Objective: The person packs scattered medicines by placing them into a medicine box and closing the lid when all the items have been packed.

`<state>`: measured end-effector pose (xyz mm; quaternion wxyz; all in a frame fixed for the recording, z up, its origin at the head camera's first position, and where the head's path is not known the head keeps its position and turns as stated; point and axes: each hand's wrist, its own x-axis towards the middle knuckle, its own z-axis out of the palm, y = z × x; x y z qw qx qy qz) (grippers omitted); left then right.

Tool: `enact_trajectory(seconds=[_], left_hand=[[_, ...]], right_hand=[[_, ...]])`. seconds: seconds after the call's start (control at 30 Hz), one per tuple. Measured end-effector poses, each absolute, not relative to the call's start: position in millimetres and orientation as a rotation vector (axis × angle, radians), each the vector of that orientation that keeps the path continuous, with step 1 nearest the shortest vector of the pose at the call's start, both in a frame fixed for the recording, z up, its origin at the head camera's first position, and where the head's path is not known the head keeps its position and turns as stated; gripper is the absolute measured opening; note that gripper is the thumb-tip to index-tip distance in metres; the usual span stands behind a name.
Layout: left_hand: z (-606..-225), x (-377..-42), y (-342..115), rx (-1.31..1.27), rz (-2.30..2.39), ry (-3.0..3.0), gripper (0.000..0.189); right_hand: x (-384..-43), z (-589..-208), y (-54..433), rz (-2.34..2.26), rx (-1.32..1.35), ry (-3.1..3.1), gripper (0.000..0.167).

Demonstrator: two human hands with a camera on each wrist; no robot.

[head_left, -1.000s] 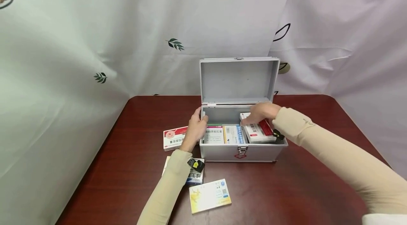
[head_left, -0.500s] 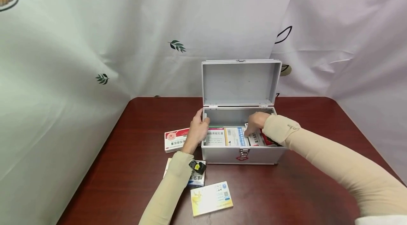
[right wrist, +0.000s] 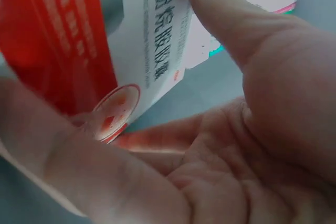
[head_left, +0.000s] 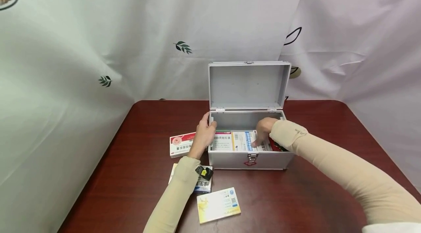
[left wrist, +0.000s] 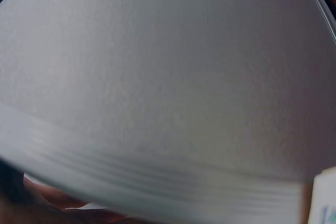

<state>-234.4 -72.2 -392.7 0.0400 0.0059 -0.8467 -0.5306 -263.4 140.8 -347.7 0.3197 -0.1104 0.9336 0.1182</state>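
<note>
A silver metal case (head_left: 227, 161) stands with its lid (head_left: 246, 85) raised. My left hand (head_left: 205, 133) grips its left rim, thumb over the inside; the left wrist view is mostly filled by the case's side wall (left wrist: 168, 66). My right hand (head_left: 264, 130) reaches into the right part of the case and holds a red and white medicine box (right wrist: 152, 51) between thumb (right wrist: 226, 14) and fingers. That box sits low, below the front rim in part. Left of it, two medicine boxes stand side by side, one white with a magenta strip (head_left: 222, 142), one blue and white (head_left: 242, 141).
On the dark red table (head_left: 296, 196), a red and white medicine box (head_left: 181, 147) lies left of the case. Another box (head_left: 204, 185) lies partly under my left forearm. A white and yellow box (head_left: 218, 205) lies in front. Curtains (head_left: 131, 42) hang behind.
My right hand has lowered the red and white medicine box from a tilted position above the rim down into the case. My left hand has kept its grip on the rim.
</note>
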Motion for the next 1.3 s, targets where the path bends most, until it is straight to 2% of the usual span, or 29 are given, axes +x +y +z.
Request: enact_trajectory(seconds=[0.6, 0.7, 0.93, 1.03, 1.2, 1.3], left_hand=[[-394.9, -232.7, -70.8, 0.024, -1.624, -2.599, 0.05], [-394.6, -232.8, -70.9, 0.023, -1.636, -2.587, 0.05], [-392.7, -232.8, -70.7, 0.034, -1.643, -2.592, 0.051], [-392.4, -232.0, -70.8, 0.032, -1.657, -2.593, 0.051], [-392.6, -232.3, -71.8, 0.031, -1.667, -2.576, 0.05], [-392.5, -232.5, -72.0, 0.02, -1.665, -2.573, 0.051]], right_hand=[[-266.3, -356.3, 150.6, 0.246, -0.404, 2.432, 0.09], [-267.6, -354.4, 150.3, 0.244, -0.403, 2.407, 0.088], [-265.9, -337.8, 147.4, 0.016, -0.292, 2.337, 0.056], [-264.1, -325.5, 151.8, -0.113, -0.302, 2.317, 0.049], [-266.6, -304.7, 171.9, -0.342, -0.504, 2.355, 0.059], [-263.9, -295.4, 190.9, -0.548, -0.597, 2.514, 0.06]])
